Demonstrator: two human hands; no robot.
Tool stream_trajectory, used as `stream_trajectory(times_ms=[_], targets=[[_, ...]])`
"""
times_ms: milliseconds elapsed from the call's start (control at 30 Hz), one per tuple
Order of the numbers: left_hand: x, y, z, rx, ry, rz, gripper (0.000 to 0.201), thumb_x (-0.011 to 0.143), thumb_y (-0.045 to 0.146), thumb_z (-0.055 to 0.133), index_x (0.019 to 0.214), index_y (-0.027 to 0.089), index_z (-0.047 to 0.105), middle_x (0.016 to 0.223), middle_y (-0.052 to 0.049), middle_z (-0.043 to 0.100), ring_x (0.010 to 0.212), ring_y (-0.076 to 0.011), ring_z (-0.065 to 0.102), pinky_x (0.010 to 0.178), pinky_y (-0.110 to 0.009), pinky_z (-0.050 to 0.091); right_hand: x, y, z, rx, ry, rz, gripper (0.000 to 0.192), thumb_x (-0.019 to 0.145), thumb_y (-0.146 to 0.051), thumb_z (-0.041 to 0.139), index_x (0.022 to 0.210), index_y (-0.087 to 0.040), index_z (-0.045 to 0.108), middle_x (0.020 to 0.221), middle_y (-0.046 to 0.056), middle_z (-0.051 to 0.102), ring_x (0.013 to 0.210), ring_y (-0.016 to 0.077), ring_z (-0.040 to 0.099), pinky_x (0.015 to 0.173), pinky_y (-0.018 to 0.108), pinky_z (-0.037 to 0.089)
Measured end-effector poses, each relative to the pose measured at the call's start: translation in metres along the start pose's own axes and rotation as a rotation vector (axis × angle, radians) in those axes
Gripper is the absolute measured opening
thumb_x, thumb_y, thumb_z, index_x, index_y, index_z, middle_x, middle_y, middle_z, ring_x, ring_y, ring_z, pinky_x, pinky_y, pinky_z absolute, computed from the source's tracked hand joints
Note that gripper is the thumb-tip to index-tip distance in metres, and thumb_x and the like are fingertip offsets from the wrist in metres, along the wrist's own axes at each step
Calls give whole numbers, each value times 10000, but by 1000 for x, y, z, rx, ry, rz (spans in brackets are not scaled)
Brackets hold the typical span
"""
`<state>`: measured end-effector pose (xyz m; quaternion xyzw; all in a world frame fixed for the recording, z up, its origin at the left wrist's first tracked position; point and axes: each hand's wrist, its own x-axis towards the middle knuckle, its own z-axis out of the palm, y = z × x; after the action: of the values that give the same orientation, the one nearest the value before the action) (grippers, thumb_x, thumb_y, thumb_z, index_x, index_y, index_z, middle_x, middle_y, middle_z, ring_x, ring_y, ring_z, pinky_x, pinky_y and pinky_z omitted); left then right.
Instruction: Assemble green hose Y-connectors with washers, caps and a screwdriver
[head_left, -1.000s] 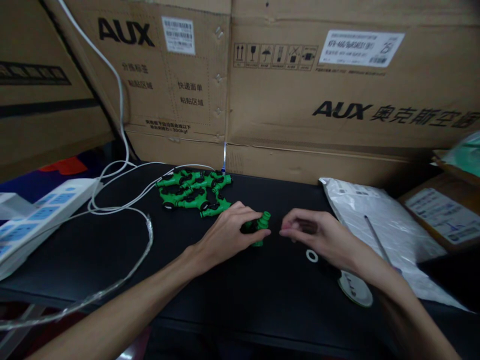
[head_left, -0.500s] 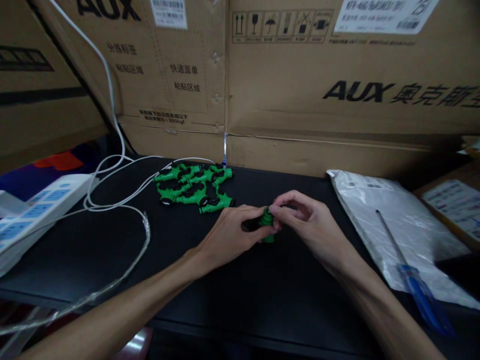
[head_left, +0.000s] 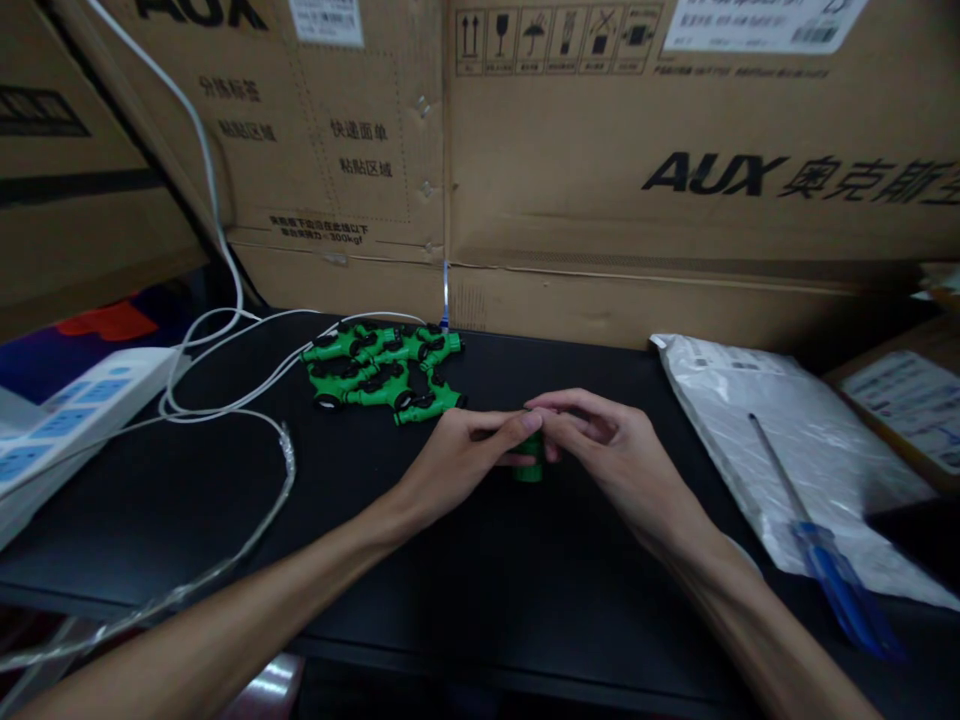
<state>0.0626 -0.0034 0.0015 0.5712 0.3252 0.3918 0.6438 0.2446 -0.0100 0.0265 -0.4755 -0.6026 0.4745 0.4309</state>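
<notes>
A green plastic hose fitting point(head_left: 528, 470) stands upright over the black tabletop, mostly covered by my fingers. My left hand point(head_left: 454, 458) is closed around its upper part, thumb pressed near the top. From the other side, my right hand point(head_left: 606, 438) pinches the top of the same fitting, fingertips touching those of my left hand. Only the ribbed lower end shows below the fingers. To the left and farther back lies a cluster of several green hose valves point(head_left: 382, 385) with black parts.
A white power strip point(head_left: 90, 415) and looping white cables point(head_left: 214, 412) lie on the left. On the right, a blue-handled screwdriver point(head_left: 832, 570) rests on a white plastic mailer point(head_left: 757, 430). Large cardboard boxes point(head_left: 555, 220) wall off the back of the black table point(head_left: 465, 590).
The left thumb has moved up onto the top of the fitting, covering the tip that showed before. Both hands stay in about the same place; the camera view has shifted slightly.
</notes>
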Motion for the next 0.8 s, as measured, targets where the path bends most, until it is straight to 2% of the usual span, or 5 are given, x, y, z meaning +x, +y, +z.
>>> stream_trajectory(times_ms=[100,267,400,667,800], targets=[[1,2,-1,-26,-14,19,308,965,431,645,1088,193,796,1054,-74,786,1029,-228,721,970,-415,581,0,1,1,10,8,-11,252,843,-405,754,969,-187,758,663,-13,643,600,125,585,573,276,490],[4,2,-4,14,93,109,194,901,327,734,1000,160,731,957,-47,768,949,-192,710,937,-368,535,-4,1,5,91,-8,-24,248,854,-397,770,981,-186,743,657,-2,695,600,140,656,609,293,552],[5,-4,-6,-21,102,173,181,875,315,760,895,166,660,980,-35,747,972,-182,695,930,-346,520,-5,3,7,190,-6,-9,266,824,-399,807,964,-185,735,820,45,772,730,191,757,741,362,643],[7,-12,-9,-11,75,206,177,901,320,736,891,180,627,1135,-64,734,1108,-202,673,994,-364,496,-6,11,11,265,5,-52,197,837,-335,805,951,-191,733,931,52,786,743,178,763,812,391,663],[8,-13,-11,27,79,210,143,916,274,712,1004,177,655,1135,-68,722,1136,-204,663,1016,-365,485,-6,13,11,257,19,-78,188,835,-336,808,937,-192,744,986,53,759,761,169,760,804,365,663]])
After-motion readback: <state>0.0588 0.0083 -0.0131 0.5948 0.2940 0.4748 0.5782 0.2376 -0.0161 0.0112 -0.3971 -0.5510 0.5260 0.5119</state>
